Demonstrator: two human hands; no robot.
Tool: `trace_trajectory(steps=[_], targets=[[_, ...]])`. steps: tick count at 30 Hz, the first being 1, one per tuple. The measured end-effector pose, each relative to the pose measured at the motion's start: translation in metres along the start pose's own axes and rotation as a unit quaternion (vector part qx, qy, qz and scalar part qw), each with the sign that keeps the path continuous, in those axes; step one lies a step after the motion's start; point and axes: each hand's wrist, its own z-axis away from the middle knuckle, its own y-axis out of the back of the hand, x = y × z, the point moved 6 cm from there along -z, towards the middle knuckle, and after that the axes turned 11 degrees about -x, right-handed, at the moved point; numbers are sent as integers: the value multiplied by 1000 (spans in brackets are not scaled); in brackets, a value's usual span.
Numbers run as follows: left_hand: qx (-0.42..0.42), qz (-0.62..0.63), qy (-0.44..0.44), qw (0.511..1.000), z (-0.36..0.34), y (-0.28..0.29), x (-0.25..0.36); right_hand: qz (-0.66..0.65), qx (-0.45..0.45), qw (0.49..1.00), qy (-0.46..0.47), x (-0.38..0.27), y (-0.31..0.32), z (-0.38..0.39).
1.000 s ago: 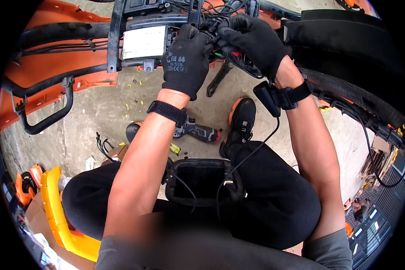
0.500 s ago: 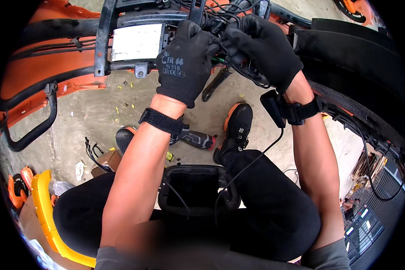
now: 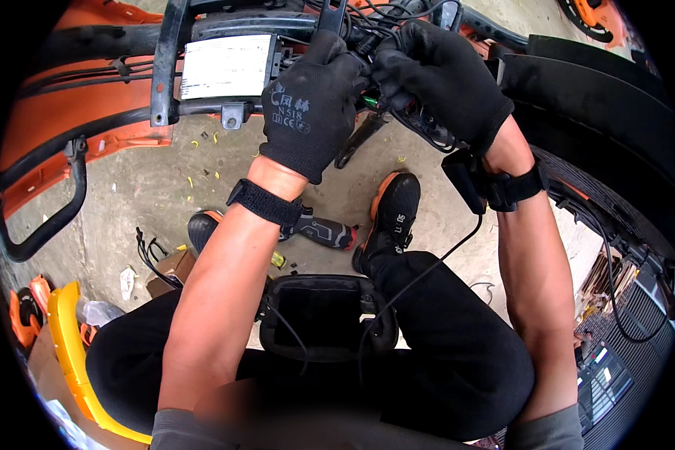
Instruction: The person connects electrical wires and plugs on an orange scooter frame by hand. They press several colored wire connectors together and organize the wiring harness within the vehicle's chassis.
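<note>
Two hands: your left hand (image 3: 307, 112) and your right hand (image 3: 450, 90), both in black gloves, have fingers bent narrow and meet almost tip to tip; what is pinched between them is hidden, so I cannot tell it.
Black wires: they lie at the top middle of the view, around your fingertips, with loops (image 3: 386, 22) above and more below your right hand.
Wire handling: probably light and flexible, a little springy; the thin ends may be fragile, so hold by a connector body or thick sleeve, and do not pull by one thin wire.
Ribbed sleeve: this dark piece (image 3: 365, 45) between your hands looks stiffer, maybe a better place for grip.
Hard edges: the metal strap (image 3: 331, 19) stands just beside your left fingers, and the box with white label (image 3: 225, 67) is near on the left.
Right side: the big black guard (image 3: 577, 97) limits your elbow and wrist cable (image 3: 427, 270).
Open room: below your gloves, over the concrete floor (image 3: 135, 202), you have more space.
</note>
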Motion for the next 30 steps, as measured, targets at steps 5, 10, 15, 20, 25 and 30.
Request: trace_trajectory(steps=[5, 10, 15, 20, 25, 30], targets=[[4, 9, -13, 1000, 0, 3, 5, 3, -18, 1000, 1, -1, -1, -2], [-5, -10, -13, 1000, 1, 1, 3, 11, -15, 1000, -10, 1, -5, -3], [-2, -13, -36, 999, -2, 0, 6, 24, -15, 999, 16, 6, -3, -2], [9, -5, -33, 999, 3, 0, 3, -63, -29, 996, -60, -12, -6, -6], [16, 19, -24, 999, 2, 0, 1, 37, -34, 998, -38, -13, 2, -6], [28, 13, -42, 999, 3, 1, 1, 54, -78, 995, 1, -14, 3, -12]])
